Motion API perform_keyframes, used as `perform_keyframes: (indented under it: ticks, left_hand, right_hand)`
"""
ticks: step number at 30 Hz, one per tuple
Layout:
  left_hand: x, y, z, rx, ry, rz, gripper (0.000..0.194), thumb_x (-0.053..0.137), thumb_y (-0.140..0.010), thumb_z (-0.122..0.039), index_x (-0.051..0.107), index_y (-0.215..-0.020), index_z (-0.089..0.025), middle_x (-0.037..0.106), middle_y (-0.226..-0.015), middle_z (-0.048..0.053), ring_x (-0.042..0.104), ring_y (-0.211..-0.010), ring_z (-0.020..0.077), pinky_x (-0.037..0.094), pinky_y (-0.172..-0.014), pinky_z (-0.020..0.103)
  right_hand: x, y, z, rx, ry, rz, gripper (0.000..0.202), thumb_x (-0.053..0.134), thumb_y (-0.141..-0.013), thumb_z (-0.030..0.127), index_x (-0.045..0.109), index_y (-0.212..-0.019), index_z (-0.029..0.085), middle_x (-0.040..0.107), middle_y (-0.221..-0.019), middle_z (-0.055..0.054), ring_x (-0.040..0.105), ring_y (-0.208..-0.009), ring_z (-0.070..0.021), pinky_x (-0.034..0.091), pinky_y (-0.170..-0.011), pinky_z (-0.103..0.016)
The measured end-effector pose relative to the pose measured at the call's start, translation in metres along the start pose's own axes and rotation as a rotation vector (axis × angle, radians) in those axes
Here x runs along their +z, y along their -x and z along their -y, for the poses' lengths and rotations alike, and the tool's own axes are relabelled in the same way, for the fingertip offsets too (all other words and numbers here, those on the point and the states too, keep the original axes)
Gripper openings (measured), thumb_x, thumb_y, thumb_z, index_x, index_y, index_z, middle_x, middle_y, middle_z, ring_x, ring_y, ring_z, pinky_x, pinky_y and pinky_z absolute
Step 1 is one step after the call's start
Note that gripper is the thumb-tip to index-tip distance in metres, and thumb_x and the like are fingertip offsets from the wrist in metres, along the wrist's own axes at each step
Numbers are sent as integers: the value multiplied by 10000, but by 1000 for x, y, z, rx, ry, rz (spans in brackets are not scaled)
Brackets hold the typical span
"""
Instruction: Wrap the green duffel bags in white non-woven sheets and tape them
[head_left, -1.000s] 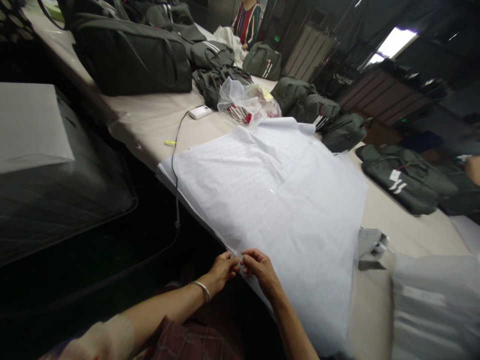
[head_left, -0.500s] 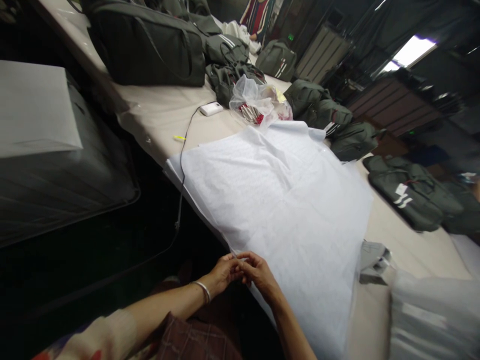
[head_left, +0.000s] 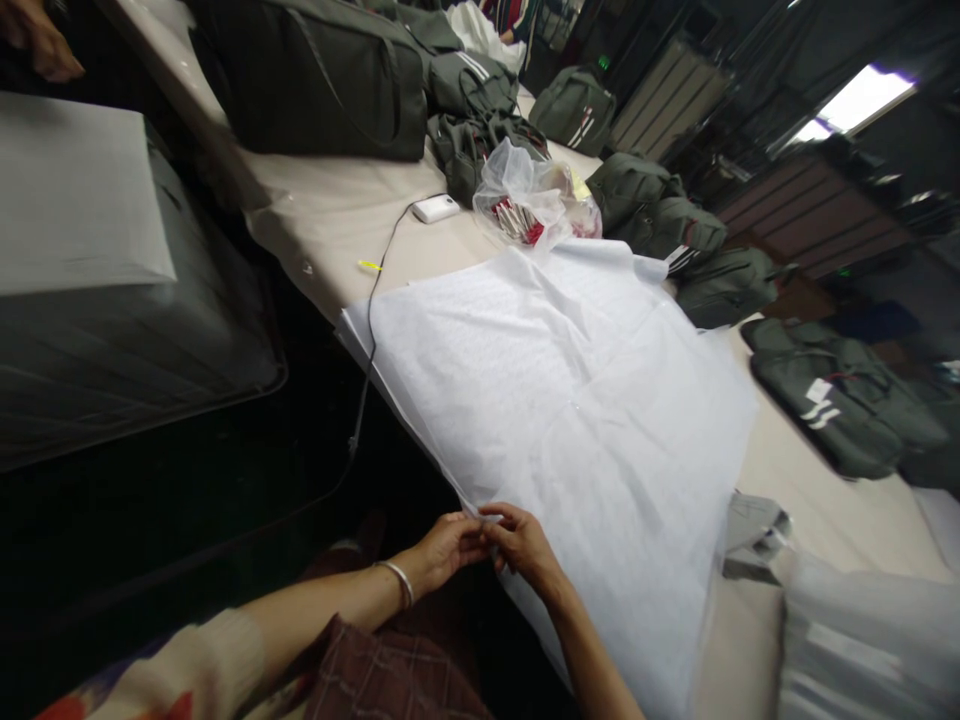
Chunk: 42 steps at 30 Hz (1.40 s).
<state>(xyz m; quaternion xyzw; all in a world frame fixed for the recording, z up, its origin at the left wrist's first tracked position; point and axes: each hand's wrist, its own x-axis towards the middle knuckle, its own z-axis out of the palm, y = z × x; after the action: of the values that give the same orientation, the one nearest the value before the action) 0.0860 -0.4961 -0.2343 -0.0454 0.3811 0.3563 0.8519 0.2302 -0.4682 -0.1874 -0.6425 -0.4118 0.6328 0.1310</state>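
A large, thin white sheet, creased and cloth-like, covers the near part of the table and reaches its edge. My left hand, a bangle on its wrist, is closed with its fingertips at the sheet's near edge. Close against it, my right hand bends its thumb and fingers in a pinch on the same edge, and a small fold of white shows between the two hands. The fingertips partly hide one another.
Dark green bags line the far side of the table. A clear plastic bag of red-ended pieces and a white device on a cable lie beyond the sheet. At left stands a bin; another person's hand shows above.
The view has shifted slightly, and another person's hand has come into the upper left corner. My two hands stay together at the sheet's edge, with a bit more white showing between them.
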Motion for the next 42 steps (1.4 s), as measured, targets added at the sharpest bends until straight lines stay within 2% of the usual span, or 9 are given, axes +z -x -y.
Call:
perform_keyframes:
  ticks: [6,13,17,20,23,28,32,35,42]
  left_hand:
    - [-2,4,0,-10,-34,14,277,792,-603,-179,633,-826,-142,689,-783,48,673,-782,196,517,-835,357]
    - [-2,-4,4,-4,-159,-129,394,819,-591,-331,616,-891,-177,675,-773,6,641,-800,190,413,-734,302]
    - [-6,-8,5,10,-244,-200,384,818,-554,-345,638,-846,-172,688,-800,15,603,-916,224,359,-787,327]
    - [-8,-6,6,12,-285,-210,425,848,-511,-386,657,-827,-175,693,-819,12,577,-944,234,348,-818,339]
    - [-8,-3,7,9,-307,-198,484,865,-489,-455,669,-831,-173,700,-831,18,577,-936,236,355,-831,345]
    - [-7,-2,8,9,-320,-191,539,871,-477,-491,682,-868,-172,713,-889,37,585,-931,236,354,-838,354]
    - [-10,-4,7,21,-304,-217,538,876,-476,-480,674,-870,-174,711,-906,41,581,-970,246,352,-853,363]
    - [-13,-5,5,29,-285,-212,528,879,-472,-473,679,-855,-171,710,-889,44,585,-970,250,360,-856,365]
    - [-11,-2,1,54,-280,-192,469,898,-455,-435,670,-767,-169,695,-840,36,578,-964,257,367,-843,361]
  right_hand:
    - [-2,-4,2,5,83,-10,347,665,-654,358,712,-957,196,657,-600,38,494,-333,-91,364,-327,-200]
    - [-3,-7,-4,-14,173,-14,313,627,-708,310,736,-994,241,672,-636,36,515,-344,-96,342,-327,-198]
    - [-11,-3,15,-30,536,84,402,560,-783,254,696,-1159,288,675,-598,40,547,-390,-114,421,-420,-218]
    - [-18,-2,43,-187,1015,190,409,504,-828,193,689,-1167,328,733,-711,6,675,-629,-156,488,-628,-253]
    - [-21,-7,69,-363,1416,322,376,472,-866,167,697,-1121,327,755,-884,-36,692,-780,-189,465,-658,-273]
    - [-21,-26,89,-778,1655,558,222,489,-927,211,710,-914,233,703,-901,-71,628,-839,-210,461,-725,-344]
    - [-21,-47,97,-1219,1644,663,160,573,-906,217,709,-823,218,644,-1206,-79,542,-1123,-235,442,-944,-441]
    - [-23,-59,100,-1396,1550,692,130,616,-886,203,737,-867,246,479,-1464,-41,337,-1389,-272,286,-1135,-544]
    - [-11,-73,93,-1376,1392,640,130,664,-850,224,731,-739,229,427,-1514,2,179,-1479,-255,94,-1222,-561]
